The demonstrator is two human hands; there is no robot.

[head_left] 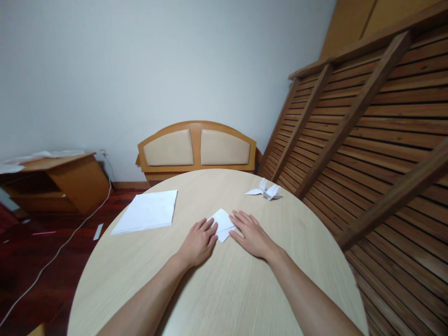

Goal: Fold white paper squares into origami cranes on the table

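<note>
A small folded piece of white paper (221,219), roughly diamond-shaped with a crease line across its lower part, lies flat on the round table (224,289). My left hand (200,240) rests on its left corner, fingers stretched over the edge. On the opposite side, my right hand (252,234) lies with spread fingers touching the right corner. Both hands press from above rather than grasp. Beyond my right hand stands a folded white paper crane (266,190).
A stack of white paper sheets (149,212) lies at the table's left. Behind the table is a wooden headboard (197,144). Slatted wooden panels (353,126) lean close on the right. A desk (70,179) and a white cable (70,238) are at the left.
</note>
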